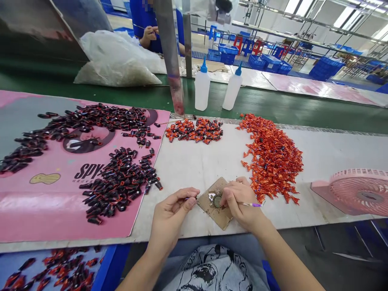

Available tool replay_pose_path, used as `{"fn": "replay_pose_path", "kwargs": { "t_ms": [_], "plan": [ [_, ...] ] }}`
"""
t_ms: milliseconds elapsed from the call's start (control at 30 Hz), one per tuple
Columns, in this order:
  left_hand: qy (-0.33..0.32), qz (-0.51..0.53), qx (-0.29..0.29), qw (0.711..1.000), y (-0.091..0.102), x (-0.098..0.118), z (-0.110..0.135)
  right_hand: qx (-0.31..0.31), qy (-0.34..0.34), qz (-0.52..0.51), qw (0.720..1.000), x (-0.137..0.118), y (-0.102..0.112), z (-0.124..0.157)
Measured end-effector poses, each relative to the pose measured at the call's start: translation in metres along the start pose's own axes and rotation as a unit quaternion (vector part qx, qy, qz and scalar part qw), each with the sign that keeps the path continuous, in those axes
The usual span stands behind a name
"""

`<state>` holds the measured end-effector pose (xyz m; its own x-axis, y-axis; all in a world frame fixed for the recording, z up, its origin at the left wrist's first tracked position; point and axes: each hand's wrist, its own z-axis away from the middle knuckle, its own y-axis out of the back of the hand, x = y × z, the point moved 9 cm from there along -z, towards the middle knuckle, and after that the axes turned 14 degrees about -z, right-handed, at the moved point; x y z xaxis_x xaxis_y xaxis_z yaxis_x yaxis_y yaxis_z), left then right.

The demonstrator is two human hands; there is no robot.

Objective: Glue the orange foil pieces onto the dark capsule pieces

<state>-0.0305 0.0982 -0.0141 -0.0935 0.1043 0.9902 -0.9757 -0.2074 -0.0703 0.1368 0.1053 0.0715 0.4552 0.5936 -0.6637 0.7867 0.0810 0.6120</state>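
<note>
My left hand (171, 212) pinches a small dark piece (194, 198) between thumb and fingertips, left of a square of brown cardboard (223, 221). My right hand (245, 208) is closed around a thin stick-like tool with a purple end (256, 205), perhaps a fine brush; its working tip is hidden by the fingers. Those fingers are beside a small round cap-like dish (217, 201) on the cardboard, with dark specks around it. To the right lies a heap of small orange-red pieces (273, 157). A smaller group of orange-and-black pieces (195, 130) lies behind the cardboard.
Many black pieces with orange ends (121, 182) cover a pink mat (54, 210). Two white squeeze bottles (202, 91) stand behind a metal post (172, 60). A pink fan (360, 192) sits at right. A blue bin (113, 266) holds more pieces. A person (148, 36) works opposite.
</note>
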Motion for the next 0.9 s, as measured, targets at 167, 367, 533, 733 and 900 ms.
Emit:
{"fn": "replay_pose_path", "kwargs": {
  "t_ms": [167,367,533,733,900],
  "plan": [
    [0.042,0.021,-0.007,0.999,-0.003,-0.01,0.001,0.008,-0.011,-0.016,1.0,0.007,0.001,0.002],
    [0.082,0.113,-0.019,0.99,-0.014,-0.013,0.002,0.042,-0.007,-0.053,0.998,0.011,0.007,0.004],
    [0.082,0.124,-0.028,0.989,-0.018,-0.013,0.002,0.054,0.007,-0.038,0.998,0.008,0.012,0.009],
    [0.033,0.149,-0.098,0.983,-0.028,0.002,0.008,0.067,-0.027,-0.088,0.993,0.01,0.006,0.009],
    [0.064,0.163,-0.13,0.976,-0.033,-0.004,0.014,0.141,-0.156,-0.234,0.949,0.035,0.01,0.017]
  ]
}}
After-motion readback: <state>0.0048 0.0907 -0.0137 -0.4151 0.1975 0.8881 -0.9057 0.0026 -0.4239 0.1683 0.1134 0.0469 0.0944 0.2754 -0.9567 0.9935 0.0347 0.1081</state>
